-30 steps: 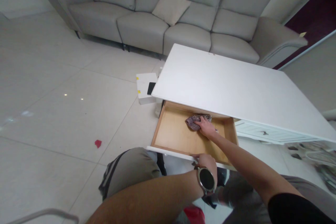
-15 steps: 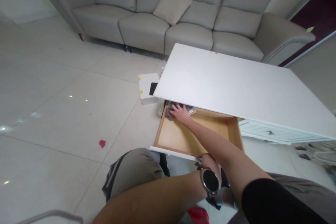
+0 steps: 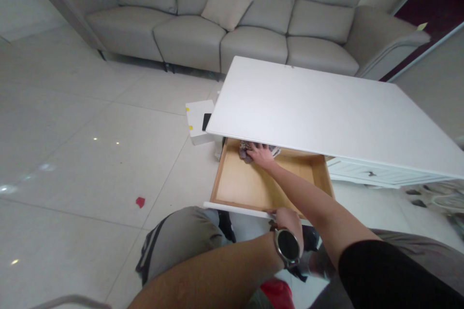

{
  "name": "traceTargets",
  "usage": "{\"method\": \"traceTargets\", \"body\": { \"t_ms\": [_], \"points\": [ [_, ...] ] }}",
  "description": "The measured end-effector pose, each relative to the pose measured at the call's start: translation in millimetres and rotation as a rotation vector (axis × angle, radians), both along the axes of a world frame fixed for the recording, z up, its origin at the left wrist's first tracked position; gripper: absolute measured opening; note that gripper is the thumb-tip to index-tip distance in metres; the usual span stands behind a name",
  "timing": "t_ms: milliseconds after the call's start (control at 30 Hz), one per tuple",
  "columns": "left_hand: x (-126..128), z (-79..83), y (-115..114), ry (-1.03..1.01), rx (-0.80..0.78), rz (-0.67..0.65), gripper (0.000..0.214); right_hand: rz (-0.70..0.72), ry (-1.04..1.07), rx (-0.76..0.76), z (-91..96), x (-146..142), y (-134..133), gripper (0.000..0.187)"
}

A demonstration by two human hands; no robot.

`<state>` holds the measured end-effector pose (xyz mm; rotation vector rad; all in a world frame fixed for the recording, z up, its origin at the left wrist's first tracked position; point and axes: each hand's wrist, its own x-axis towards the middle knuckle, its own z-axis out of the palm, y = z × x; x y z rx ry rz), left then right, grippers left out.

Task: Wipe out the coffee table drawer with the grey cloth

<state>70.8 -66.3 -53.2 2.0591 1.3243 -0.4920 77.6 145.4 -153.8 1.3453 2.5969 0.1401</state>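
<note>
One view is offered, from the head camera. A pulled-out pale wooden drawer (image 3: 237, 188), flat-bottomed and faced in white, is seen under the near left corner of a smooth white rectangular table top (image 3: 319, 111). At the drawer's far left corner, partly shadowed by the table edge, a crumpled purple-grey mottled cloth (image 3: 245, 150) is pressed against the wood by the right hand (image 3: 261, 155). The fingers are laid out flat over the soft bunched fabric rather than curled round it, probably so that it can be pushed along the boards. The drawer's near front edge is clasped by the left hand (image 3: 289, 217), fingers closed over the rim, seemingly to steady it; a round dark wristwatch (image 3: 288, 246) is worn on that wrist. Beyond the table, a grey upholstered sectional sofa (image 3: 188, 34) with a square beige cushion (image 3: 226, 2) is set on glossy pale floor tiles (image 3: 90, 130).
</note>
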Motion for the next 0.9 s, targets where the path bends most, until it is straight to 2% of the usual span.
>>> {"method": "traceTargets", "body": {
  "t_ms": [67,167,267,367,433,567,700,800,900],
  "points": [
    [-1.0,9.2,3.9,0.028,-0.022,-0.043,0.045,-0.034,-0.059,0.005,-1.5,41.1,-7.6,0.045],
    [-5.1,17.4,5.9,0.034,-0.001,-0.095,0.046,-0.114,-0.169,0.047,0.4,118.7,-23.5,0.046],
    [-9.8,21.9,4.7,0.021,0.041,-0.116,0.047,-0.264,-0.278,0.099,4.7,192.6,-40.0,0.044],
    [-12.1,24.7,3.9,0.036,0.046,-0.144,0.047,-0.305,-0.313,0.131,5.7,232.1,-48.5,0.044],
    [-12.1,24.9,3.6,0.036,0.048,-0.165,0.046,-0.334,-0.310,0.131,3.5,234.9,-48.5,0.044],
    [-9.8,20.4,-0.4,0.034,0.082,-0.164,0.044,-0.443,-0.287,0.108,-2.5,215.5,-44.2,0.047],
    [-6.0,13.5,-6.1,0.046,0.147,-0.185,0.044,-0.440,-0.246,0.087,-4.5,193.0,-43.3,0.051],
    [0.3,6.9,-5.6,0.032,0.133,-0.185,0.044,-0.418,-0.211,0.078,-4.7,161.4,-41.3,0.052],
    [10.1,-2.5,-1.6,0.032,0.047,-0.155,0.043,-0.410,-0.143,0.058,-5.3,110.1,-35.5,0.051]
  ]
}}
